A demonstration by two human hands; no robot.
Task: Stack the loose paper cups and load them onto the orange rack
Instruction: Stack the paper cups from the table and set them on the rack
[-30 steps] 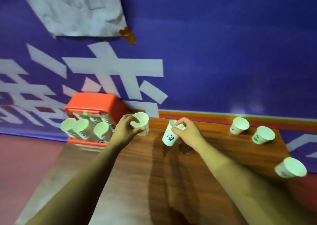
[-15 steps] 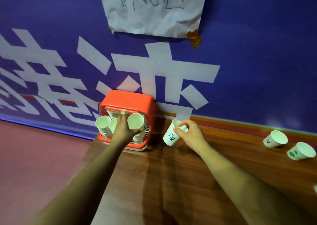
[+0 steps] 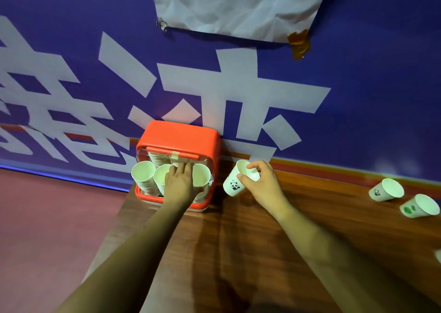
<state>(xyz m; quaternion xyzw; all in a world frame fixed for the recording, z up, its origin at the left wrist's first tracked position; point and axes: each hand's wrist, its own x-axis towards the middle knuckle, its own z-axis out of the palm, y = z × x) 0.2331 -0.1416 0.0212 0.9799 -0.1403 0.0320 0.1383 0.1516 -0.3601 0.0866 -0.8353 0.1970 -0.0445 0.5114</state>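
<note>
The orange rack [image 3: 179, 134] stands at the table's back left corner against the wall. Stacks of white paper cups lie in it with their mouths toward me, one at the left [image 3: 142, 173] and one in the middle [image 3: 161, 176]. My left hand [image 3: 180, 183] reaches into the rack front and grips a paper cup [image 3: 202, 176] sitting on the right stack. Just right of the rack, my right hand [image 3: 261, 181] pinches the rim of a tilted panda-print cup [image 3: 235, 184] above the table.
The wooden table [image 3: 262, 253] runs along a purple banner wall. Two loose cups lie on their sides at the far right, one with a panda print [image 3: 386, 190] and one with a green print [image 3: 420, 206]. A sliver of another cup [image 3: 438, 255] shows at the right edge.
My left hand has carried its cup leftward from beside the rack onto the right stack in the rack. My right hand keeps the panda cup. The view has swung left.
</note>
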